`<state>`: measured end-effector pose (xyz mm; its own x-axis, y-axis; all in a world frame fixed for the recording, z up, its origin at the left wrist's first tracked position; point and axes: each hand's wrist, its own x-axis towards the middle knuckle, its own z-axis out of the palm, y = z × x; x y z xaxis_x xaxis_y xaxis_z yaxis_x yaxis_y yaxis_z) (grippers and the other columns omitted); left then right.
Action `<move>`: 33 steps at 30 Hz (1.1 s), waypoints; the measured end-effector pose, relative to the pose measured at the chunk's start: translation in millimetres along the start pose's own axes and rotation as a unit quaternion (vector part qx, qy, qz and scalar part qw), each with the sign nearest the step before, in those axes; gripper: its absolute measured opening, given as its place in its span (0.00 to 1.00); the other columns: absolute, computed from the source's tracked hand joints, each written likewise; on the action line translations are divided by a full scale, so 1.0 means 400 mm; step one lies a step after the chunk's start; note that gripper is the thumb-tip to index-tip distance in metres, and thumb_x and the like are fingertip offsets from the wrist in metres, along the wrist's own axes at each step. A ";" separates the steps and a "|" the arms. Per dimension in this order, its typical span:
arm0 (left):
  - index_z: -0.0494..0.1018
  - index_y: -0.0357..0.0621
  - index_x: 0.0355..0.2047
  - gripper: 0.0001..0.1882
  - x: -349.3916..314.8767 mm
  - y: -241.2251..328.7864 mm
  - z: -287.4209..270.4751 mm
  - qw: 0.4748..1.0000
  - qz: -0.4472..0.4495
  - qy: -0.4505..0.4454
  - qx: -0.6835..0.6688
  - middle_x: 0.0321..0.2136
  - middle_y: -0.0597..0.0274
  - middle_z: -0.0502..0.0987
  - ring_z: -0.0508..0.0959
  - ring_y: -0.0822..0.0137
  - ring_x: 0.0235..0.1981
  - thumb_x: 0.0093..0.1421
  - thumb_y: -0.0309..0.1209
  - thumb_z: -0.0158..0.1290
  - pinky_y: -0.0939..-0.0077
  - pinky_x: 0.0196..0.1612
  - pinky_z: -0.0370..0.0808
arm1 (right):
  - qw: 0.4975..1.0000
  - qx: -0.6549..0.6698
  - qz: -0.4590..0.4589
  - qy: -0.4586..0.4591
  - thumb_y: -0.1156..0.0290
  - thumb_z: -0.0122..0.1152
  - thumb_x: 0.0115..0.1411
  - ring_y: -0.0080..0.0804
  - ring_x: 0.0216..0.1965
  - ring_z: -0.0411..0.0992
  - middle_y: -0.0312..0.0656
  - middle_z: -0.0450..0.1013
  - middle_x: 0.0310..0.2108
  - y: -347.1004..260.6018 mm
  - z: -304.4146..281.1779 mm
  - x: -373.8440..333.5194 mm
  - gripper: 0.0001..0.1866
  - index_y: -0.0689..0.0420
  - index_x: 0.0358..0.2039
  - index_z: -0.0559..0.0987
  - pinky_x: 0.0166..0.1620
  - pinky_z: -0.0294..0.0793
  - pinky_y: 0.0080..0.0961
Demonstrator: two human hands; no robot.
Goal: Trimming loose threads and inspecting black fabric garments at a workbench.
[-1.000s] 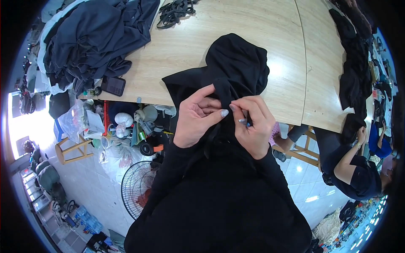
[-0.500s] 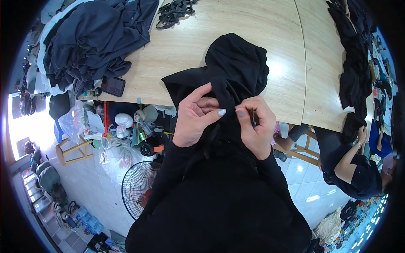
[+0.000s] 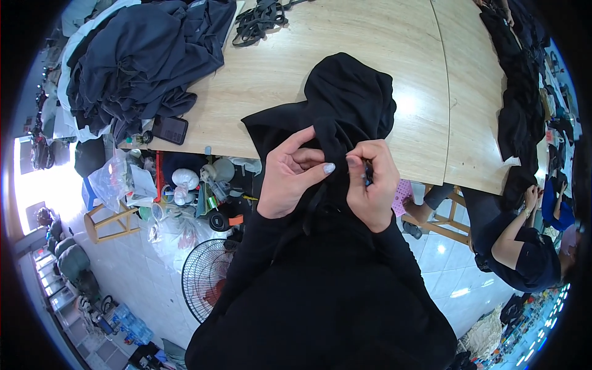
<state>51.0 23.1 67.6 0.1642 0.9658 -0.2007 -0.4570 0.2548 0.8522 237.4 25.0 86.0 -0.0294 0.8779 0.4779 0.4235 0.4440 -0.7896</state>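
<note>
A piece of black cloth point(image 3: 350, 92) lies bunched on the near edge of the table and hangs over it toward my lap. My left hand point(image 3: 290, 179) is closed on a fold of it, the fingers partly behind the fabric and the thumb in front. Close by on the right, my right hand point(image 3: 375, 188) is curled, with thumb and forefinger pinched at the same fold. A small dark metal tool point(image 3: 369, 173) shows inside the right hand's curled fingers; most of it is hidden, so its kind is unclear.
The pale wooden table point(image 3: 407, 49) bears a heap of dark navy cloth point(image 3: 142, 61), a phone point(image 3: 169, 130) and black straps point(image 3: 259, 23). A standing fan point(image 3: 206, 277) is at my lower left, near plastic bags point(image 3: 176, 237). A co-worker point(image 3: 524, 246) sits at right with black cloth.
The whole view has shifted slightly. My right hand has turned a little, so less of the small tool shows. Both hands stay at the same fold of cloth.
</note>
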 end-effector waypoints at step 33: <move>0.68 0.33 0.71 0.37 0.009 0.001 -0.023 1.000 -0.002 -0.008 0.003 0.44 0.51 0.87 0.86 0.69 0.45 0.61 0.11 0.65 0.75 0.52 0.82 | 0.994 -0.040 -0.013 -0.097 0.69 0.79 0.63 0.41 0.28 0.82 0.47 0.82 0.31 0.032 -0.024 -0.011 0.14 0.61 0.40 0.81 0.29 0.76 0.30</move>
<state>43.4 27.0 62.6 0.1804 0.9640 -0.1955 -0.4504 0.2576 0.8548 251.4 25.0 77.4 -0.2114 0.8883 0.4078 0.4916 0.4572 -0.7411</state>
